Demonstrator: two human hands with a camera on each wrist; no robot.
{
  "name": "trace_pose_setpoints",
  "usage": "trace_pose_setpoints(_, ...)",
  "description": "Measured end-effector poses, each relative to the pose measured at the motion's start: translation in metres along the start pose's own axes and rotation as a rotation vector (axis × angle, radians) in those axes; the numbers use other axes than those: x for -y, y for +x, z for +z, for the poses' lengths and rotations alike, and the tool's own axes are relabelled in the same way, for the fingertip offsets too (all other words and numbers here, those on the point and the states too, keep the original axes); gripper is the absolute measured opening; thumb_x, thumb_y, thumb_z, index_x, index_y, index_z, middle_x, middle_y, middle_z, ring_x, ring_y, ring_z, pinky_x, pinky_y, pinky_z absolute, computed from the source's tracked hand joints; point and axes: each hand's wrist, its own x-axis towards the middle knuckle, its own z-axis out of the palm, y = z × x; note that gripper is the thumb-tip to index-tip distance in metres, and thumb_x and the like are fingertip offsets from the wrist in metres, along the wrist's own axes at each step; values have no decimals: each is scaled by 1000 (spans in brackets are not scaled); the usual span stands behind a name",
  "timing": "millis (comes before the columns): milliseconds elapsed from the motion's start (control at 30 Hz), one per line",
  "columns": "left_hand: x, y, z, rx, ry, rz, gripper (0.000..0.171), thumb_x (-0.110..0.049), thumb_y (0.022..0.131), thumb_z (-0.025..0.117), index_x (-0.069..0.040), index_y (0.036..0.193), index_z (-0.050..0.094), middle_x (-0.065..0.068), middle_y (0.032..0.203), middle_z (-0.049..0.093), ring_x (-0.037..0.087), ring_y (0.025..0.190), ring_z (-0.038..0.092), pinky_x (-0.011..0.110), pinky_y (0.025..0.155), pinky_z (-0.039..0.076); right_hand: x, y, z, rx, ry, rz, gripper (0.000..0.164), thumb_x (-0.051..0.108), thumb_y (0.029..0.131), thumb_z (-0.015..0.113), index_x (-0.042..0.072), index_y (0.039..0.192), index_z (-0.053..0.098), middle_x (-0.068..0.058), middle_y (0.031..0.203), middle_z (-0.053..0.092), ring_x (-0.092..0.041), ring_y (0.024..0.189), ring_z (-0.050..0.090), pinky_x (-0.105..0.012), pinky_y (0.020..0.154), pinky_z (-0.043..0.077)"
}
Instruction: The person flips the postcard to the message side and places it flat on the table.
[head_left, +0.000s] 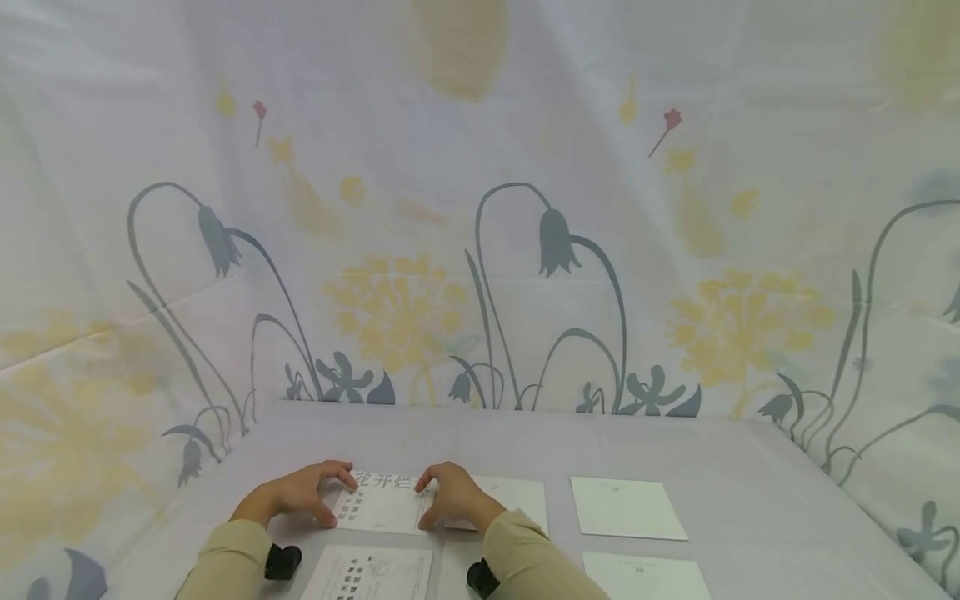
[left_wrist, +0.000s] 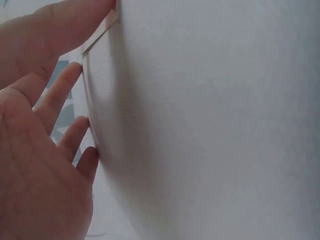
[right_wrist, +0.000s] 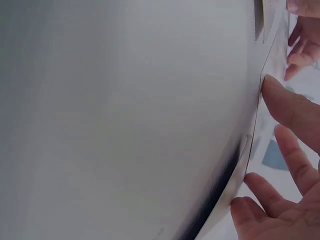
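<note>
A white card printed with Chinese characters lies on the white-covered table between both hands. At its left edge my left hand is spread, thumb at the near corner and index finger at the far corner. My right hand touches the opposite edge in a like way, its forearm crossing a plain white card behind. In the left wrist view, other fingertips rest on the surface beyond the card. The right wrist view has the right thumb against a card edge; much of the card is hidden there.
Nearer me lies another printed card, with a pale card beside it, partly hidden by the right forearm. Two white cards stand apart on the right, one farther and one nearer. A flower-patterned curtain hangs behind.
</note>
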Motion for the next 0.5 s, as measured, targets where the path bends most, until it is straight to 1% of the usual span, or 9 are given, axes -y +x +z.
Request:
trace_pose_setpoints(100, -3, 1, -1, -13, 17, 21, 45, 5, 57, 77, -10, 96, 63, 25, 134, 40, 55, 126, 22, 67, 100, 12, 2, 0, -3, -10, -14, -9, 39, 3, 56, 88, 15, 86, 65, -4, 103, 57, -29, 107, 52, -40, 95, 41)
trace_pose_setpoints(167, -4, 2, -2, -12, 23, 48, 45, 5, 56, 78, -10, 97, 63, 24, 131, 42, 55, 125, 24, 67, 100, 13, 2, 0, -3, -18, -20, -24, 39, 3, 56, 88, 15, 86, 65, -3, 101, 56, -28, 104, 52, -38, 93, 42)
trace_pose_setpoints(300, -4, 1, -3, 6, 8, 112, 47, 2, 57, 79, -6, 100, 64, 25, 129, 39, 55, 123, 24, 67, 99, 15, 0, 1, -2, -28, -28, -37, 40, 3, 56, 88, 14, 89, 66, -4, 98, 53, -27, 100, 51, -37, 91, 43)
trace_pose_setpoints(367, -1, 0, -4, 7, -24, 129, 48, 2, 58, 79, -3, 103, 63, 26, 129, 37, 53, 122, 26, 65, 100, 18, 0, 1, -1, -47, -37, -35, 42, 4, 56, 88, 13, 91, 66, -6, 98, 52, -27, 99, 50, -38, 91, 44)
trace_pose_setpoints(433, 3, -2, -3, 7, -60, 130, 49, 1, 60, 79, 0, 106, 62, 27, 130, 34, 51, 121, 31, 60, 100, 25, 1, -2, 0, -72, -39, -22, 43, 4, 56, 88, 11, 92, 66, -7, 98, 51, -28, 98, 50, -39, 90, 44)
trace_pose_setpoints(500, 6, -4, -1, 7, -113, 109, 52, 1, 61, 80, 1, 109, 61, 26, 131, 32, 44, 114, 41, 51, 97, 35, 2, -5, -1, -93, -21, -9, 41, 2, 58, 86, 9, 92, 66, -8, 97, 53, -28, 95, 51, -39, 86, 46)
